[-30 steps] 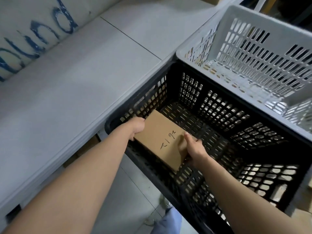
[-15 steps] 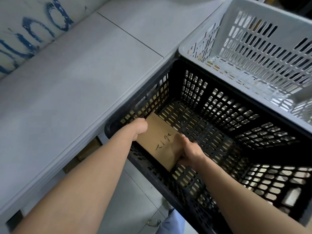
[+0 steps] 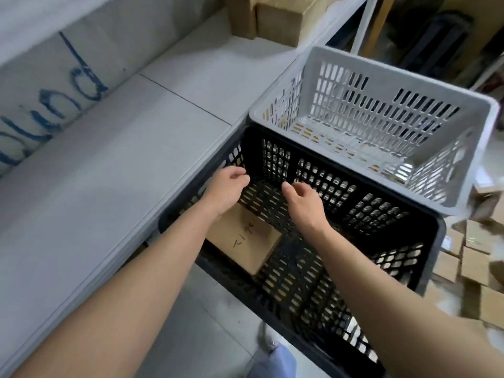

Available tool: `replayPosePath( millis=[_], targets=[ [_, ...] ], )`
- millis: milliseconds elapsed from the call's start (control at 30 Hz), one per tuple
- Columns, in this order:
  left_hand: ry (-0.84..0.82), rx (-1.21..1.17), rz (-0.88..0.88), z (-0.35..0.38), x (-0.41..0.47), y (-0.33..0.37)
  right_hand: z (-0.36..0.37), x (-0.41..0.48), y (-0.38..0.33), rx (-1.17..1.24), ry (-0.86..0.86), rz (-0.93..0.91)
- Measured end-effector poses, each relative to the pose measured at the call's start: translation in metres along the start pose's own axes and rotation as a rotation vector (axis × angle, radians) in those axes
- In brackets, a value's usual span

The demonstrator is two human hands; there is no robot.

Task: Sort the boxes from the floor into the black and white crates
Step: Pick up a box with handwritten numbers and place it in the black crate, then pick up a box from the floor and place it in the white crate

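Note:
A flat brown cardboard box (image 3: 246, 242) with black handwriting lies on the floor of the black crate (image 3: 433, 236), in its near left corner. My left hand (image 3: 227, 188) and my right hand (image 3: 301, 199) hover above the box inside the crate, both holding nothing, fingers loosely curled and apart. The white crate (image 3: 275, 105) stands right behind the black one and looks empty. Several more cardboard boxes (image 3: 474, 257) lie on the floor at the right.
A grey shelf surface (image 3: 109, 170) runs along the left of both crates, with a white wall bearing blue lettering behind it. Larger cartons (image 3: 281, 20) stand at the far end of the shelf. A metal rack frame (image 3: 368, 20) rises behind the white crate.
Both hands let go of the box, which now rests on the black crate's floor, and they lifted up and away from it. The view tilted up, showing more of the white crate.

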State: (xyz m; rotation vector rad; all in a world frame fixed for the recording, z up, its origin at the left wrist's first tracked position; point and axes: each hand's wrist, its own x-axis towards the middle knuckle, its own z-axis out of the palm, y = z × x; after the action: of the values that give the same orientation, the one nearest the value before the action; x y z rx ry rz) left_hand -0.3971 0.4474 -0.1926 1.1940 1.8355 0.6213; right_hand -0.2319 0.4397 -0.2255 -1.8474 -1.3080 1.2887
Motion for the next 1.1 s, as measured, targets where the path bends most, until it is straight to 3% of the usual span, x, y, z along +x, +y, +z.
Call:
replayPosePath(
  millis=[100,267,500,800,1100],
  targets=[
    [0.063,-0.119,0.198,0.009,-0.020,0.046,-0.036,-0.020,-0.030,0.085,0.077,-0.133],
    [0.029,-0.363,0.448,0.031,-0.082,0.120,-0.111,-0.072,-0.058,0.294,0.165,-0.312],
    [-0.171,-0.528,0.639,0.130,-0.192,0.205,-0.251,-0.152,-0.015,0.455,0.330,-0.425],
    [-0.502,-0.565,0.610,0.320,-0.325,0.261,-0.435,-0.257,0.134,0.481,0.672,-0.267],
    [-0.674,-0.525,0.496,0.434,-0.392,0.274,-0.516,-0.304,0.218,0.514,0.796,-0.186]
  ],
)
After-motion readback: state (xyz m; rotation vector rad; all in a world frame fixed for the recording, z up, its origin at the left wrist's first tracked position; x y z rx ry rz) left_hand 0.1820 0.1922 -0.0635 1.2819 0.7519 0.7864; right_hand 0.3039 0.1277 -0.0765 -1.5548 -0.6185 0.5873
